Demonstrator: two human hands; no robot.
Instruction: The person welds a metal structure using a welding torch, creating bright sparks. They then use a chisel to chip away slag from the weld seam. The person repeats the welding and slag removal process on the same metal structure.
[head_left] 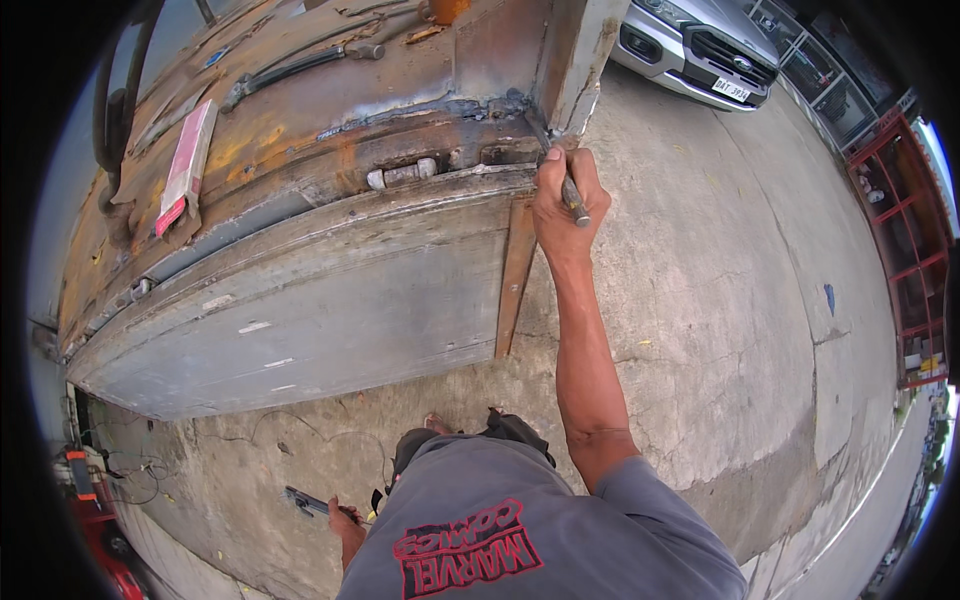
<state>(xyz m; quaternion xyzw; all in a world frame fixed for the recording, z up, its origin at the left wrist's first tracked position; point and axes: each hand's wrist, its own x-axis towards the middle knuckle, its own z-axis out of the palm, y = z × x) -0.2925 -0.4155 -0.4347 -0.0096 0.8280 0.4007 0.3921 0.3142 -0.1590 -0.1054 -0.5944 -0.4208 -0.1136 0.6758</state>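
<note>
A grey shirt [600, 530] has a plain short sleeve [650, 500] at its 3 o'clock; red-and-black block lettering [470, 550] slants at 8 o'clock; dark legwear [522, 433] shows at 12 o'clock.

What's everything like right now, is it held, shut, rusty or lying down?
Bare right hand: closed around rod.
Round dark metal rod: held, slanting.
Bare left hand: closed around tool.
Long dark tool: held low.
Long pink-and-white cardboard box: lying down.
Black-handled metal tool: lying down.
Brown metal surface: rusty.
Flat gray metal panel: scuffed.
Silver car: hood shut.
</note>
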